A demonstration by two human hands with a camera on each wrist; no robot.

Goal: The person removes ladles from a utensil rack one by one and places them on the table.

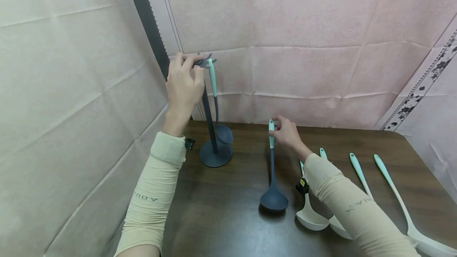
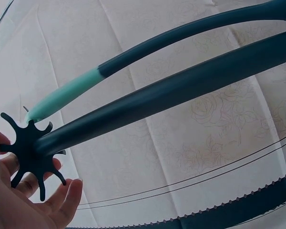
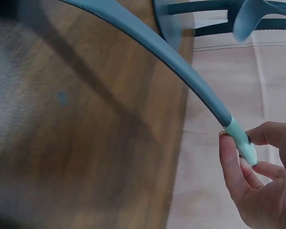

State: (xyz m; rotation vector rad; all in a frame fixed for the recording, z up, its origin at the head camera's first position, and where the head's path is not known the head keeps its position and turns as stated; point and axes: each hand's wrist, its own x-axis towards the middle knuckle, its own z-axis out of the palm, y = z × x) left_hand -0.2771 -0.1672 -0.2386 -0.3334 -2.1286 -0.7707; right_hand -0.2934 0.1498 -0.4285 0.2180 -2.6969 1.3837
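My left hand (image 1: 183, 82) is at the top of a dark utensil stand (image 1: 210, 124), its fingers curled around the hooked crown (image 2: 31, 152). From one of the hooks hangs a dark ladle (image 1: 224, 134) with a mint-green handle, its bowl low by the stand's base. My right hand (image 1: 285, 132) pinches the mint-green handle end of a second dark ladle (image 1: 273, 199) between thumb and fingers (image 3: 231, 162). That ladle is tilted, handle up, its bowl close over the table and casting a shadow.
On the right of the brown wooden table (image 1: 221, 217) lie several pale utensils with mint-green handles, among them a white ladle (image 1: 312, 219) and another long white utensil (image 1: 407, 213). My right forearm partly covers them. Creased cloth (image 1: 303, 70) hangs behind the table and at its left.
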